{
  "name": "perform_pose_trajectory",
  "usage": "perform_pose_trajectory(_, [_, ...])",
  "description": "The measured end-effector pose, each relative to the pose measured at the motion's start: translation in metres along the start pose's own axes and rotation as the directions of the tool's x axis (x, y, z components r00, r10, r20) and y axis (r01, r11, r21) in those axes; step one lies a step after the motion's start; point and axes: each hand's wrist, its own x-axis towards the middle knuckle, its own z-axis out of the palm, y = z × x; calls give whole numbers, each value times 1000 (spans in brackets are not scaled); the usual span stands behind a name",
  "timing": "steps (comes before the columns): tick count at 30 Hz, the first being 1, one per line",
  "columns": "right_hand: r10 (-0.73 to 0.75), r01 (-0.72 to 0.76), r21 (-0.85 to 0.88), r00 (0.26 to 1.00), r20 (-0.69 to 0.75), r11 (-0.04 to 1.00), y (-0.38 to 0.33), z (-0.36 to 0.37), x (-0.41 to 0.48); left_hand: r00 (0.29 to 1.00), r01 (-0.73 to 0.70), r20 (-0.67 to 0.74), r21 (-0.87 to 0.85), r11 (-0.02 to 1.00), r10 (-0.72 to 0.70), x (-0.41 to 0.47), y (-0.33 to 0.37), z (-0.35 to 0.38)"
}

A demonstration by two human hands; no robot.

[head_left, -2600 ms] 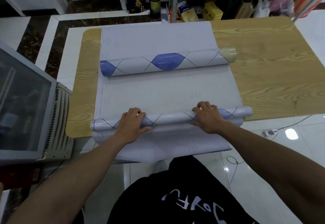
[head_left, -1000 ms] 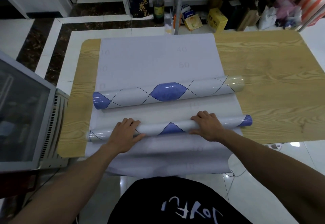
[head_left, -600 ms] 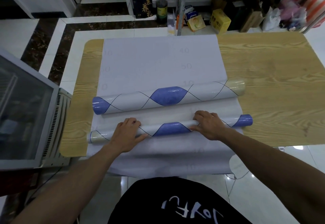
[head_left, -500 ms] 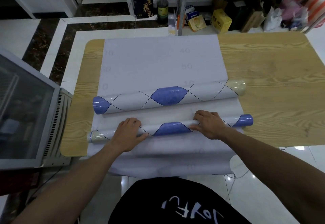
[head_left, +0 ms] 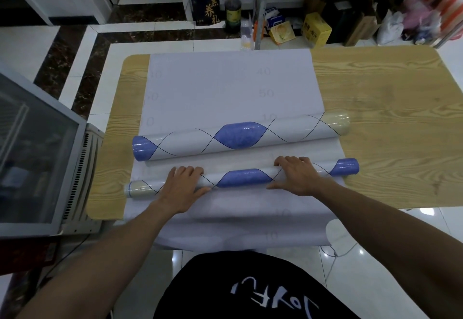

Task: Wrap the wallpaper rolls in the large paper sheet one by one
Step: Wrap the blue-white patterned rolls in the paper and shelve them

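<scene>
Two wallpaper rolls lie on one large paper sheet (head_left: 225,88), and both grips rest on the nearer roll. This near roll (head_left: 241,177) is the thinner one: glossy white, crossed by thin dark curved lines, with a blue lens shape midway between the grips, a blue end beyond the right grip and a pale cream end beyond the left grip. It lies crosswise near the front edge of the worktop (head_left: 388,118).

The left grip (head_left: 181,186) and the right grip (head_left: 298,178) are both spread flat. Their fingers lie nearly straight over the top of the roll and their thumbs stretch along its near side, pressing it rather than closing round it.

The far roll (head_left: 238,136) lies just beyond the fingertips, apart from the near roll and roughly parallel to it. It is thicker, with the same pattern, a blue end on the left-grip side and a cream end on the right.

The pale lilac sheet carries faint printed numbers and hangs over the worktop edge below the wrists.

On the floor far beyond the grips stand two yellow cartons (head_left: 317,29), contents unseen, a dark bottle (head_left: 233,13) and a black bag (head_left: 205,9).
</scene>
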Motion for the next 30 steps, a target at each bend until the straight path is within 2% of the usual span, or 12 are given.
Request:
perform_pose_trajectory(7, [-14,15,-27,999,37,1000,2,10,1,999,24,-34,19,1000,-24,3,1,0])
perform_pose_trajectory(10, [-41,45,-52,997,61,998,2,8,-2,1000,26,-6,20,999,-26,2,3,0])
perform_pose_trajectory(14, [-18,12,99,998,61,995,2,8,-2,998,51,39,-24,998,-50,0,2,0])
perform_pose_trajectory(19, [-46,48,68,998,-34,996,4,11,-6,998,-6,-64,18,1000,7,1,3,3])
perform_pose_trajectory(25, [-70,68,34,996,62,997,5,8,-4,998,30,-53,-16,999,-31,5,3,7])
perform_pose_trajectory(30, [-40,31,149,998,57,988,9,1,-5,998,9,-61,-73,997,-14,0,7,1])
